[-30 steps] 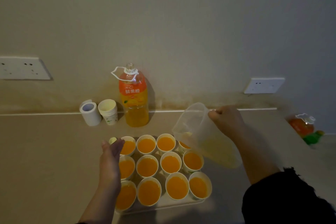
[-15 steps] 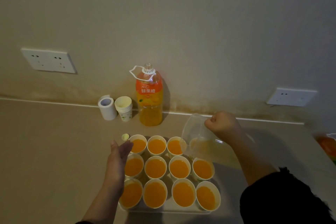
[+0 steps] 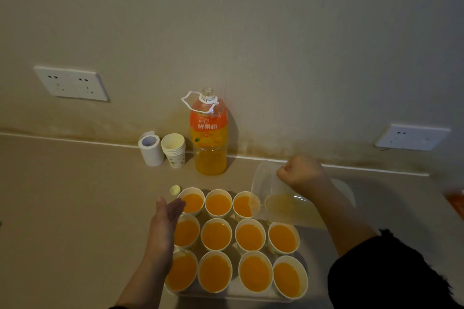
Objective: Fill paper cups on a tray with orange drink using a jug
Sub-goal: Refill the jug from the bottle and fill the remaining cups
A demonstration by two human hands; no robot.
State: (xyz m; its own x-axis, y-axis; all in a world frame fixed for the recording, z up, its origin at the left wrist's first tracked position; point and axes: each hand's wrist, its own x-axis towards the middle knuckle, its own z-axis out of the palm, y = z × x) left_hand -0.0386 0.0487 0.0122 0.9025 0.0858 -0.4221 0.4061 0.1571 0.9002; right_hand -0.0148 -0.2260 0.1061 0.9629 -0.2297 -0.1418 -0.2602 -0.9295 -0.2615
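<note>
Now tipping the jug (image 3: 283, 204) lower with the gripping right hand (image 3: 301, 175), lip down at the far-right cups (image 3: 242, 206) on the tray (image 3: 233, 296). Holding the left hand (image 3: 165, 216) open and flat by the left cups. Probably the final top-up.

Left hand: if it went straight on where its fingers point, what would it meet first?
Likely the back-left cup, just ahead of the left hand; height is unclear, so it might pass over toward the bottle.

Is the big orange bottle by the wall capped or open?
Open: the bottle has a bare neck; a small cap lies on the counter.
</note>
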